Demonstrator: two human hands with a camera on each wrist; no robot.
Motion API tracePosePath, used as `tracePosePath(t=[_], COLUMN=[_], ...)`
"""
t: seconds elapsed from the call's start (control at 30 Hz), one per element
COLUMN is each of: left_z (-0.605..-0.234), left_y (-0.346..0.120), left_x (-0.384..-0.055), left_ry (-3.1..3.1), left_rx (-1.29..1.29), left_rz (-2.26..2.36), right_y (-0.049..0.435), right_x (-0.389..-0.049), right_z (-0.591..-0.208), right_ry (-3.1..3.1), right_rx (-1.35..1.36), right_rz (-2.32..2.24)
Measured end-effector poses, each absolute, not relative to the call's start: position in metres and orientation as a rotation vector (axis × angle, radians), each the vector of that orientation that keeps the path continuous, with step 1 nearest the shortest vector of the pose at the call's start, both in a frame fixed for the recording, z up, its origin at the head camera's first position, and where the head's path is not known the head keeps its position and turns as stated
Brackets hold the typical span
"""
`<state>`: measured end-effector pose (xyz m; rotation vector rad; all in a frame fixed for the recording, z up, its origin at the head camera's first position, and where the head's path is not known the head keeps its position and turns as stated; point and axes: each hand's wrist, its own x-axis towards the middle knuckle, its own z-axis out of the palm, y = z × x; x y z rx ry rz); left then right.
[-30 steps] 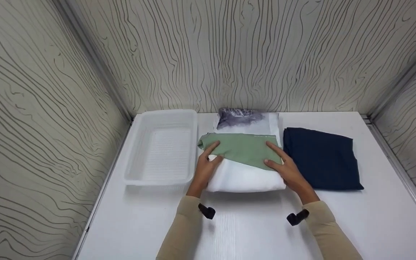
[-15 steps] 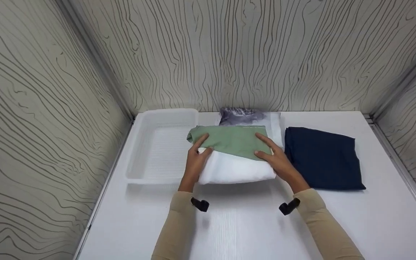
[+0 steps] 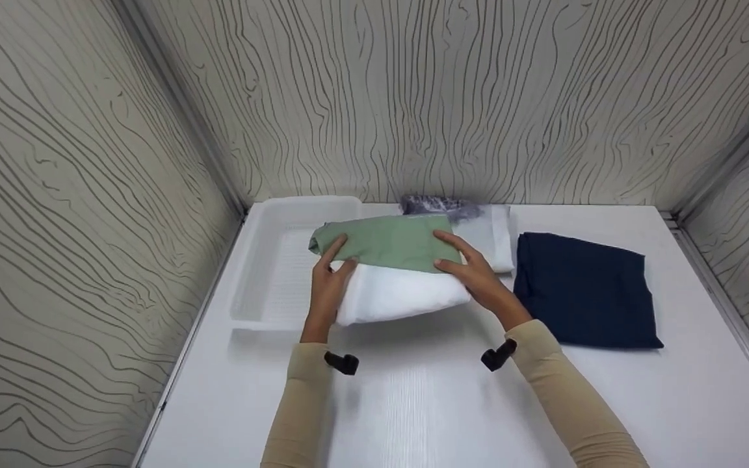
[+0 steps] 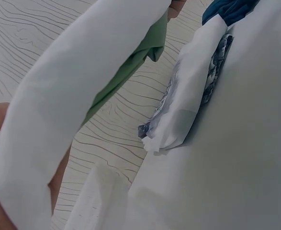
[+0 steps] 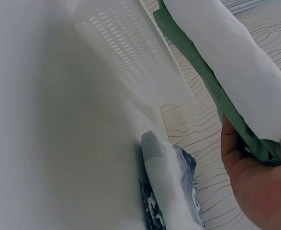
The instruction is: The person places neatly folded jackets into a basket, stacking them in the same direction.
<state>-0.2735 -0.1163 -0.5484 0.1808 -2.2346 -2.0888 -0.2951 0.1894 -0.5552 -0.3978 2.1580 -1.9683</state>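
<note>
A folded garment (image 3: 400,244), green on top with a white part toward me, is held up off the table between both hands. My left hand (image 3: 328,286) grips its left side, thumb and fingers around the edge. Opposite, my right hand (image 3: 484,283) grips the right side in the same way. In the left wrist view the white layer of the garment (image 4: 73,86) hides much of the left hand. The right wrist view has the right hand (image 5: 262,184) around the end of the bundle, green beneath white. The garment's left end overlaps the white plastic basket (image 3: 244,279) in the head view.
Behind the bundle lies a folded white and purple patterned cloth (image 3: 495,237), partly covered in the head view. A folded navy cloth (image 3: 586,289) rests on the right of the white table (image 3: 407,403). Wood-grain patterned walls (image 3: 387,97) enclose the back and sides.
Both hands have carried the folded garment left and upward in the head view, toward the basket. More of the white and purple cloth shows now. The grip looks the same.
</note>
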Motion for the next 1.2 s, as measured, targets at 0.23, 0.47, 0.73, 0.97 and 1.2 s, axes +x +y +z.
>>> tracePosePath(t=[0.23,0.47,0.73,0.97,1.2], left_z=[-0.545,-0.547,-0.544,-0.539,-0.536], left_y=[-0.139,-0.164,-0.195,-0.221,-0.243], left_x=[-0.274,-0.272,-0.276,-0.283,-0.291], left_ry=[-2.207,-2.170,-2.174,-2.214,-2.287], left_rx=[0.233,0.259,0.269,0.300,0.348], left_rz=[-2.050,-2.054,-2.052,-1.989,-1.916], right_y=[0.164,0.139,0.108,0.081,0.057], right_x=[-0.311,-0.322,-0.335,-0.343,-0.349], right_z=[-0.546,-0.544,-0.538,-0.534,-0.532], right_ry=[2.142,2.112,2.098,2.086,2.097], right_rx=[-0.423,-0.480,-0.520,-0.509,-0.536], right_rz=[-1.927,-1.893,-1.878,-1.840,-1.825])
